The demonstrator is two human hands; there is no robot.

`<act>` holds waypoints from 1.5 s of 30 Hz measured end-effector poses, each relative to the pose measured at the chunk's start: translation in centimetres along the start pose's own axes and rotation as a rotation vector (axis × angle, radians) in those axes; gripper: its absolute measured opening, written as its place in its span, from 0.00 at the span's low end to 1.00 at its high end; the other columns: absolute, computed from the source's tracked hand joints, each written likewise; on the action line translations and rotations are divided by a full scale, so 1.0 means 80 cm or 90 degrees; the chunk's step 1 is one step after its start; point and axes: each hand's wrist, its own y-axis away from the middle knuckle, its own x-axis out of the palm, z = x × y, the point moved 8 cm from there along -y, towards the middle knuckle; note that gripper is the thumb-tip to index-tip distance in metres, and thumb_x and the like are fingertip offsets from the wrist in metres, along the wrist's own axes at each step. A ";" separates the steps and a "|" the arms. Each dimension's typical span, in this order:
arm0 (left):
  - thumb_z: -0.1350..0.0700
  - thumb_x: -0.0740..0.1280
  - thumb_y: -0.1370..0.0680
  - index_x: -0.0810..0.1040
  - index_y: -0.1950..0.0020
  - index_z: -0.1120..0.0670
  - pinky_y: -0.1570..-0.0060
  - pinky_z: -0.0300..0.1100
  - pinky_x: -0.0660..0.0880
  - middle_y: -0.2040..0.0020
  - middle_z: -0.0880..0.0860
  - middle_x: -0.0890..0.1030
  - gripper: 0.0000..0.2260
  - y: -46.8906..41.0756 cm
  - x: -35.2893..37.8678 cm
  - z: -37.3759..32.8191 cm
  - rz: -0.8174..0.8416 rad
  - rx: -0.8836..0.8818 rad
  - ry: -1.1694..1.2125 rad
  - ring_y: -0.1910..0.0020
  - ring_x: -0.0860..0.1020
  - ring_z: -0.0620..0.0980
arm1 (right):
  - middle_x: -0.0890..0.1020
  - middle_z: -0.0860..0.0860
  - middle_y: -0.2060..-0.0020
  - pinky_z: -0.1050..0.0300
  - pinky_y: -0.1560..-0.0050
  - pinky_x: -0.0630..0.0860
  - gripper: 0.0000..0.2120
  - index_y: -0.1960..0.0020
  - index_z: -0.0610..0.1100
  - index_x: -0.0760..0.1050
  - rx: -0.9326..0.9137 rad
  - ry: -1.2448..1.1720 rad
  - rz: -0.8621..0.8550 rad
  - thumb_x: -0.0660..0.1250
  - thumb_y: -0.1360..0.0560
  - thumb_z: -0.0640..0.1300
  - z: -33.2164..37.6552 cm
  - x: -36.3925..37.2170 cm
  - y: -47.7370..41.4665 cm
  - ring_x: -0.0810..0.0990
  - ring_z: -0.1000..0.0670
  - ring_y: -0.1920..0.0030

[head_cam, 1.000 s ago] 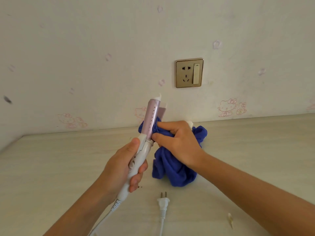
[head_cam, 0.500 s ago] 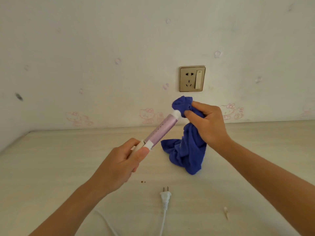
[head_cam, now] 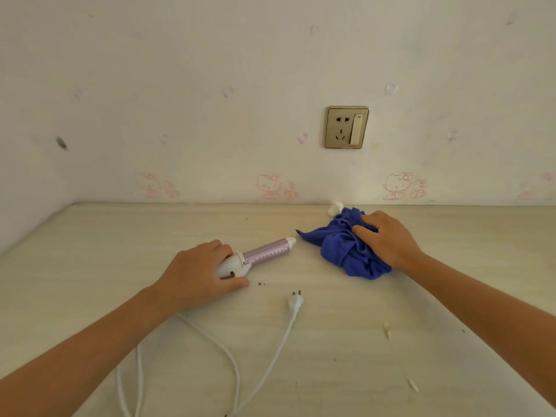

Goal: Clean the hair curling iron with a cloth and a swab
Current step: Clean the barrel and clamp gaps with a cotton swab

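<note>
The curling iron (head_cam: 264, 252), with a pink barrel and a white handle, lies on the pale wooden table (head_cam: 90, 266), tip pointing right. My left hand (head_cam: 198, 272) is wrapped around its white handle. A crumpled blue cloth (head_cam: 346, 245) rests on the table to the right of the tip. My right hand (head_cam: 388, 239) lies on top of the cloth, fingers gripping its folds. The iron's white cord (head_cam: 216, 347) loops toward me and ends in a loose plug (head_cam: 294, 303). A small white wad (head_cam: 335, 207) sits behind the cloth by the wall.
A brass wall socket with a switch (head_cam: 346, 127) is above the cloth. Small pale scraps (head_cam: 386, 329) and dark crumbs (head_cam: 261, 284) lie on the table. The wall meets the table's far edge and left side.
Both hands came down from the air to the table. The iron went from raised and tilted to lying flat. The cloth left the barrel tip and was set down to the right.
</note>
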 end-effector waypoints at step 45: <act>0.46 0.62 0.19 0.84 0.47 0.47 0.59 0.41 0.75 0.59 0.41 0.82 0.12 0.076 -0.030 -0.240 -0.088 0.257 0.282 0.61 0.78 0.40 | 0.80 0.56 0.65 0.63 0.62 0.72 0.07 0.55 0.49 0.83 -0.121 -0.088 0.015 0.70 0.21 0.48 0.109 -0.021 0.224 0.77 0.54 0.63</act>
